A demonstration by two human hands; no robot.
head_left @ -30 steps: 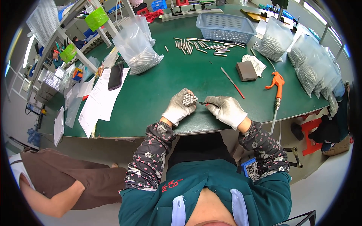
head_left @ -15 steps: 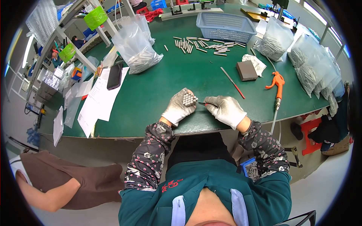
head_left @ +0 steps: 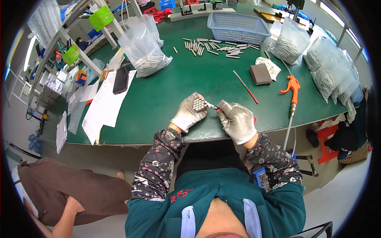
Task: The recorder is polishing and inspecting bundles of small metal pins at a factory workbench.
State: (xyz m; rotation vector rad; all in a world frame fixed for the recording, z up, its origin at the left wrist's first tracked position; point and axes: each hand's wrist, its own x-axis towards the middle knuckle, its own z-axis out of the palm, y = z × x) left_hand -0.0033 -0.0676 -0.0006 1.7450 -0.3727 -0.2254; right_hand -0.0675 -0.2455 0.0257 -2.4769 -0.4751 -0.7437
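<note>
My left hand point(head_left: 188, 113), in a whitish work glove, is closed around a bundle of metal pins point(head_left: 199, 105), their round ends showing at the top of the fist. Just to the right, my right hand point(head_left: 238, 122), gloved too, pinches a slim red-handled tool point(head_left: 212, 106) whose metal tip reaches the edge of the bundle. Most of the tool is hidden by the fingers, so its exact kind does not show. Beyond the hands, several loose metal pins point(head_left: 201, 49) lie scattered on the green tabletop point(head_left: 178, 81).
A red-handled file point(head_left: 246, 87), a brown block point(head_left: 260, 75) on a white cloth and an orange air gun point(head_left: 293, 88) lie to the right. Bags of pins point(head_left: 149, 63) flank a blue basket point(head_left: 238, 28). A phone point(head_left: 121, 80) rests on papers; another person point(head_left: 71, 186) is at lower left.
My right hand has turned and the tool's tip has moved up and left to the bundle. My left hand stays nearly in place. The other person's arm has shifted lower.
</note>
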